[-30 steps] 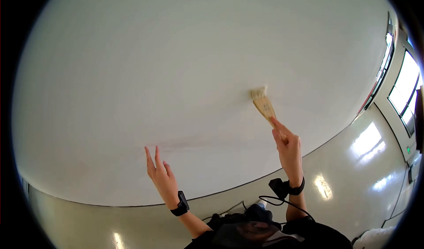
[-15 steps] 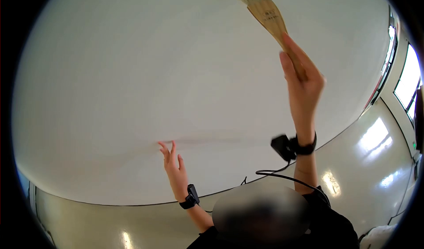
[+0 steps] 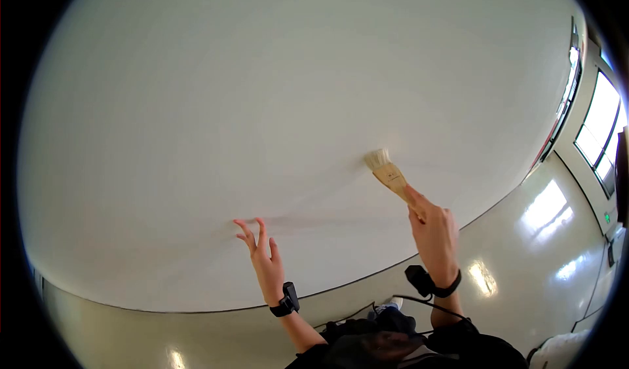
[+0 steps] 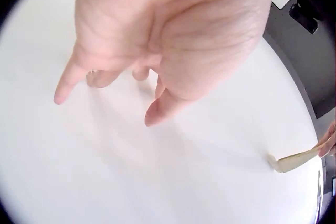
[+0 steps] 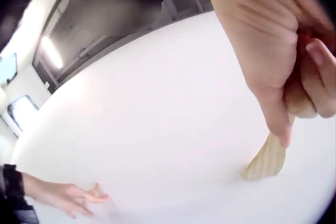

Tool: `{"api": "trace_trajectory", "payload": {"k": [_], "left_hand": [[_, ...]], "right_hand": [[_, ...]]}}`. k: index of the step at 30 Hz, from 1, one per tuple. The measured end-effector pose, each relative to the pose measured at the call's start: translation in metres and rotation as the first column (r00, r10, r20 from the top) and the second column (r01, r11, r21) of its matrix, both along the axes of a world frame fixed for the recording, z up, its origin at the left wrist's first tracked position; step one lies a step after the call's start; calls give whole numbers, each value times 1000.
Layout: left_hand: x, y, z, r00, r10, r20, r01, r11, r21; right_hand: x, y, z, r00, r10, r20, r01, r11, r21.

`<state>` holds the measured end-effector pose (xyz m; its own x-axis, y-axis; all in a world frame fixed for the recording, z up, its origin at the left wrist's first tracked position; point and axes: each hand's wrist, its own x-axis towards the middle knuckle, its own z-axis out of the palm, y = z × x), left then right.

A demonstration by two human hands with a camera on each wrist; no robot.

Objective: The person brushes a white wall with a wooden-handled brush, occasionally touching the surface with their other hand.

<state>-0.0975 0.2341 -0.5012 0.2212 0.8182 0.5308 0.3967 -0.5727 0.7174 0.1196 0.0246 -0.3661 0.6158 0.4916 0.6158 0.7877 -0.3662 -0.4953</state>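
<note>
In the head view the right hand (image 3: 436, 241) grips the wooden handle of a flat brush (image 3: 391, 177), whose pale bristles meet the large white surface (image 3: 196, 140). The right wrist view shows the thumb and curled fingers of the right hand (image 5: 273, 40) round the brush (image 5: 268, 158). Lower left of the brush, the left hand (image 3: 266, 267) has its fingers spread, fingertips at or close to the white surface; contact cannot be told. Palm and spread fingers of the left hand (image 4: 163, 35) fill the top of the left wrist view and hold nothing.
A glossy floor (image 3: 511, 258) lies beyond the surface's curved lower edge. Windows (image 3: 599, 127) stand at the far right. A black cable (image 3: 419, 298) runs from the right wrist camera towards the person's dark clothing.
Half a second ago the right hand held the brush higher and nearer the head camera; now the brush is lower, with bristles at the surface. The left hand has shifted slightly right since one second ago.
</note>
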Motion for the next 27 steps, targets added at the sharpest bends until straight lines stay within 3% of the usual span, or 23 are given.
{"api": "trace_trajectory", "payload": {"k": [3, 5, 8, 11, 13, 16, 19, 25, 27], "left_hand": [[0, 4, -3, 1000, -5, 6, 5, 996, 93], [1, -2, 0, 1000, 12, 15, -12, 1000, 8], [-1, -2, 1, 999, 29, -13, -29, 1000, -5], [-2, 0, 0, 1000, 28, -5, -28, 1000, 2], [-3, 2, -3, 999, 41, -10, -41, 999, 7], [-5, 2, -10, 992, 105, -64, -105, 994, 0], [-7, 3, -10, 973, 185, -135, -194, 979, -59], [-17, 5, -28, 940, 284, -190, -306, 947, -96], [-21, 6, -32, 938, 282, -202, -306, 947, -97]], "right_hand": [[-20, -10, 42, 998, -52, -27, 55, 993, 109], [-32, -9, 76, 999, -45, -2, 44, 967, 252], [-31, 25, 121, 984, -39, 172, -35, 913, 407], [-17, 69, 142, 910, -115, 399, -56, 918, 393], [-3, 89, 131, 900, -102, 425, 11, 978, 211], [4, 95, 89, 897, -98, 430, 59, 993, 103], [10, 73, 49, 951, -10, 310, 53, 990, -128], [45, 45, 2, 955, 296, -10, -293, 941, -170], [33, 44, 22, 967, 245, 65, -246, 969, 1]]}}
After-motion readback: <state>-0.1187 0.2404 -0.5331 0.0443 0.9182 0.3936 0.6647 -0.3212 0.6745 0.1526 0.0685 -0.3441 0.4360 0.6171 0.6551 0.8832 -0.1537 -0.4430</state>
